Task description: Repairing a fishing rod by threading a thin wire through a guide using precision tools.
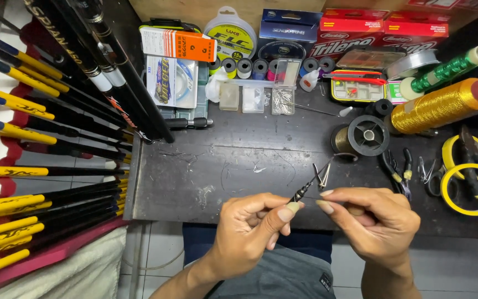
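While the camera looks straight down over a dark, scratched worktable [206, 171], 2 bare hands meet just above its near edge. The left hand [250, 224] has its thumb and forefinger pinched together on the lower end of a thin dark metal tool [304, 190], which slants up and to the right. At that tool's upper tip sits a small pale triangular clip [322, 176], hanging just over the tabletop. The right hand [374, 221] has its fingers curled inward, thumb and forefinger tips close together just beside the tool; whether they grip a fine line cannot be told.

Behind the hands, a black spool [367, 134] lies flat on the table, with small pliers [398, 169] to its right. Further right are 2 yellow tape rings [471, 188] and a large cone of gold thread [441, 105]. Along the far edge stand boxes of line [355, 39], small thread bobbins [261, 67] and clear plastic trays [253, 97]. Many black and yellow rods [40, 138] fan out on the left.
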